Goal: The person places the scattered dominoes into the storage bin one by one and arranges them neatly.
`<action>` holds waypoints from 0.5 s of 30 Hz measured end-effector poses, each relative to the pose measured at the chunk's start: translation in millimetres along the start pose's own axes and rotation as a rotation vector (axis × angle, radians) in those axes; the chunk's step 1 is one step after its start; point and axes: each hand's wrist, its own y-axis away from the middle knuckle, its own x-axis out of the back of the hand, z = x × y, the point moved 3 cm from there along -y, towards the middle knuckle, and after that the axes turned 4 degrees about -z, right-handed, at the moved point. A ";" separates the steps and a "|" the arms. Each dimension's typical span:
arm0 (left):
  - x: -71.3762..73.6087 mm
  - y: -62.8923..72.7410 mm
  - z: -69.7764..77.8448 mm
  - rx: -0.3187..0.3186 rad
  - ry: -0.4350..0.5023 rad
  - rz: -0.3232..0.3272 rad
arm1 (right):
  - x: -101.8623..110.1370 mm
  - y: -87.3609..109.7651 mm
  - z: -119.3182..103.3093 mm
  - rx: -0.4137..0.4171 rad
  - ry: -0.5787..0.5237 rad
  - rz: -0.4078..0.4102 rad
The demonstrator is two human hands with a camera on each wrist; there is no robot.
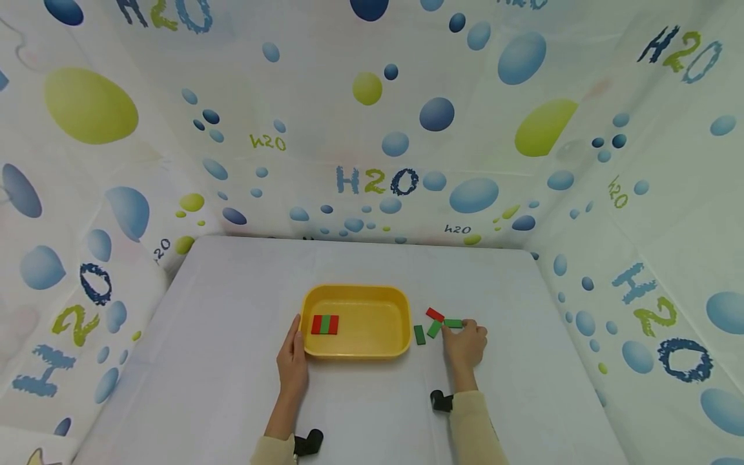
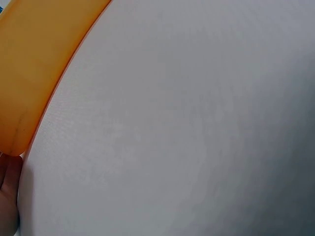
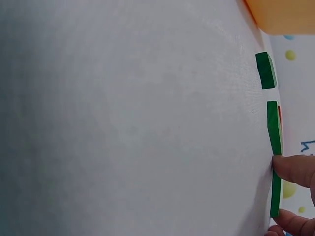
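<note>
A yellow tray [image 1: 366, 349] lies on the table, with two red blocks and a green block [image 1: 325, 324] side by side at its left. My left hand [image 1: 292, 368] rests against the tray's left side, fingers fairly straight. To the right of the tray, my right hand [image 1: 465, 347] pinches a green block [image 3: 275, 194] by its two ends, thumb at one and a finger at the other. Close to it lie a red block [image 1: 434, 314], a slanted green block [image 1: 434, 329] and a darker green block [image 1: 420, 334]. In the left wrist view the tray [image 2: 44, 59] hides most of the left hand.
A white cloth [image 1: 232, 290] covers the table. Behind it and along both sides hangs a curtain [image 1: 372, 129] printed with blue and green bubbles and H2O lettering. A black wrist mount [image 1: 308, 443] sits on the left wrist, another mount [image 1: 441, 401] on the right.
</note>
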 end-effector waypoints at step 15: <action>0.3 1.2 2.9 0.028 0.027 -0.012 | 8.5 -0.4 1.4 -0.014 -0.055 -0.015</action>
